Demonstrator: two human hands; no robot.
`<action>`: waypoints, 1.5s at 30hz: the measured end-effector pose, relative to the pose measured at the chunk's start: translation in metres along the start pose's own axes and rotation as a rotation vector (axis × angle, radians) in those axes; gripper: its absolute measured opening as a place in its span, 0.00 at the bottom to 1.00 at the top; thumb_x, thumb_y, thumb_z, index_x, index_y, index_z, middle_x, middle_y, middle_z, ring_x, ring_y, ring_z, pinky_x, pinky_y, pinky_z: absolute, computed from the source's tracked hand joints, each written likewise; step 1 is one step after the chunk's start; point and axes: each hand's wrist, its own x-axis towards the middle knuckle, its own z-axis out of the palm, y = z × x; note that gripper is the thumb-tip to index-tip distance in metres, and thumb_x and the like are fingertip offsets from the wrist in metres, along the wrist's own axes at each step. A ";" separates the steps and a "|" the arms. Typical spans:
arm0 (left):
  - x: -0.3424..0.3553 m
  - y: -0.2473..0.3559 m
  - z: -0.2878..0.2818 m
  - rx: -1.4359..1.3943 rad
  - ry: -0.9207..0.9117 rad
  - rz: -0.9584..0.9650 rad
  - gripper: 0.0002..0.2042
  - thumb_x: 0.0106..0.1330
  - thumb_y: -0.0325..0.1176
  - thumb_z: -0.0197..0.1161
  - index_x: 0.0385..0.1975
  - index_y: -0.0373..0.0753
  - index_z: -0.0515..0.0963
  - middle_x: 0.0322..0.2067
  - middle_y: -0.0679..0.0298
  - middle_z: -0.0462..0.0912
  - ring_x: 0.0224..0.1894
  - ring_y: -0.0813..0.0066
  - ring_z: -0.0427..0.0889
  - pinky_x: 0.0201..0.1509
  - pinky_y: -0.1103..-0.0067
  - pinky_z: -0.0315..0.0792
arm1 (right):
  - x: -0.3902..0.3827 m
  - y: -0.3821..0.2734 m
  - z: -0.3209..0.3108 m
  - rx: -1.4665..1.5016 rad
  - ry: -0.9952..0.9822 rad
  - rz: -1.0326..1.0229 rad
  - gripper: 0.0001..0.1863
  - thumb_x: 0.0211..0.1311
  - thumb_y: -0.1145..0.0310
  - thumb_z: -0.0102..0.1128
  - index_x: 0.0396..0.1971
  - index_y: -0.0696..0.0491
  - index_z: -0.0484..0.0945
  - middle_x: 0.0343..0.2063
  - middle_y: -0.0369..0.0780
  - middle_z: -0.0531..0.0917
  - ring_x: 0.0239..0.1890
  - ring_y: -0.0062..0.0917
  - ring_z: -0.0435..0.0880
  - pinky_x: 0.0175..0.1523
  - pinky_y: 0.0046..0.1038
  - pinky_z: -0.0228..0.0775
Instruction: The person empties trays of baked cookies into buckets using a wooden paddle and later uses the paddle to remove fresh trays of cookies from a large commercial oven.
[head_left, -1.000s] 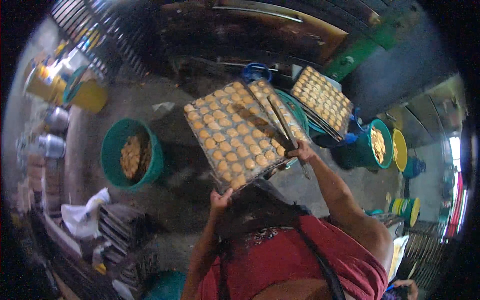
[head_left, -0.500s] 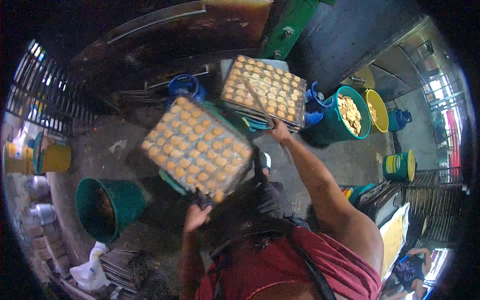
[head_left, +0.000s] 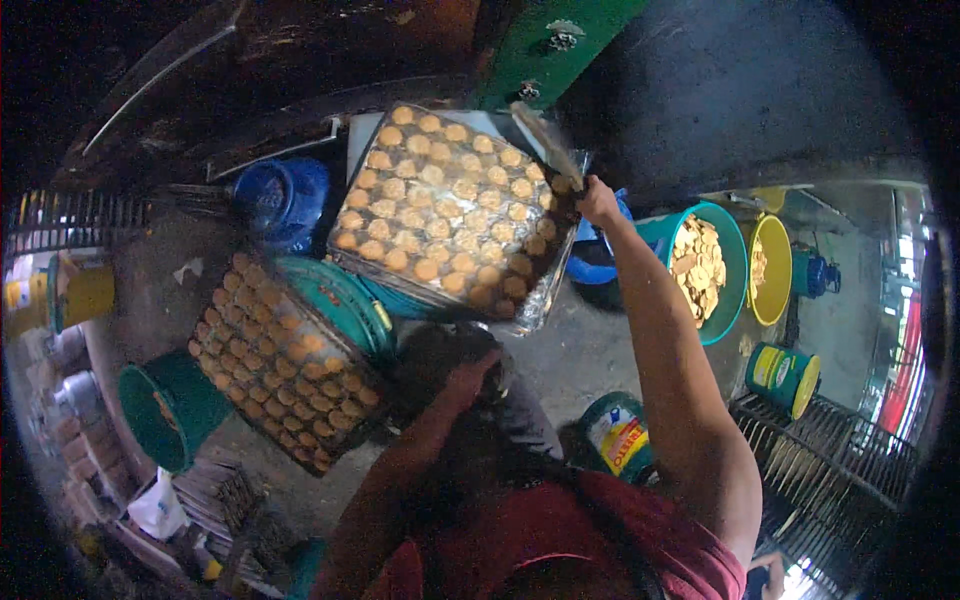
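Note:
My right hand [head_left: 601, 203] grips the end of a flat, long scraper [head_left: 545, 140], raised at the right edge of a baking tray [head_left: 335, 238]. Rows of round golden cookies [head_left: 430, 225] cover that tray, which sits on top of a stack. My left hand [head_left: 474, 378], blurred, is in front of the stack, closed against a dark cloth [head_left: 435, 352] whose outline is hard to make out. Left of it, a second tray [head_left: 352, 437] of browner cookies [head_left: 270, 350] tilts beside a green bucket lid [head_left: 325, 290]; my left hand is apart from it.
At right stand a teal tub [head_left: 735, 265] of flat pale pieces and a yellow tub [head_left: 783, 275]. A blue container [head_left: 285, 200] is behind the left tray, a green bucket [head_left: 165, 410] left of it. Metal racks [head_left: 830, 455] line the lower right. Another person's hand [head_left: 768, 570] shows there.
The left tray has gone down and leftward, and my left hand has come off it toward the right. My right hand and scraper have swung up to the right. The view has shifted closer to the stack.

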 end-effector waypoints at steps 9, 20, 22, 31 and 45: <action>0.038 0.045 0.021 -0.485 0.098 -0.035 0.18 0.58 0.33 0.61 0.47 0.37 0.69 0.34 0.65 0.77 0.37 0.72 0.76 0.41 0.72 0.68 | -0.004 0.005 0.016 -0.048 -0.080 -0.153 0.25 0.41 0.74 0.55 0.45 0.56 0.67 0.42 0.53 0.72 0.47 0.51 0.69 0.52 0.43 0.63; 0.022 0.054 0.039 -0.682 0.323 0.143 0.20 0.54 0.30 0.64 0.46 0.34 0.67 0.38 0.61 0.76 0.40 0.68 0.75 0.46 0.72 0.68 | -0.032 0.099 0.000 0.446 -0.265 -0.162 0.22 0.44 0.70 0.58 0.44 0.58 0.71 0.34 0.46 0.80 0.35 0.42 0.79 0.40 0.35 0.71; -0.012 0.035 0.035 -0.518 0.551 0.056 0.22 0.54 0.30 0.64 0.47 0.34 0.67 0.40 0.61 0.76 0.41 0.68 0.75 0.48 0.73 0.68 | -0.066 0.083 -0.001 0.641 -0.476 -0.070 0.22 0.46 0.70 0.58 0.45 0.58 0.71 0.35 0.42 0.80 0.35 0.33 0.79 0.41 0.32 0.70; -0.181 0.018 -0.041 -0.785 0.504 0.042 0.29 0.50 0.34 0.66 0.52 0.33 0.65 0.45 0.57 0.73 0.47 0.67 0.71 0.55 0.71 0.63 | -0.256 -0.002 -0.005 0.889 -0.362 -0.182 0.23 0.41 0.70 0.58 0.43 0.59 0.70 0.28 0.37 0.76 0.29 0.25 0.75 0.35 0.27 0.69; -0.579 -0.117 -0.142 -0.940 1.068 0.097 0.27 0.50 0.32 0.64 0.52 0.34 0.66 0.45 0.59 0.76 0.45 0.66 0.75 0.52 0.71 0.67 | -0.355 -0.482 0.118 1.093 -0.688 -0.339 0.25 0.39 0.72 0.58 0.43 0.58 0.69 0.26 0.37 0.76 0.27 0.26 0.75 0.33 0.27 0.69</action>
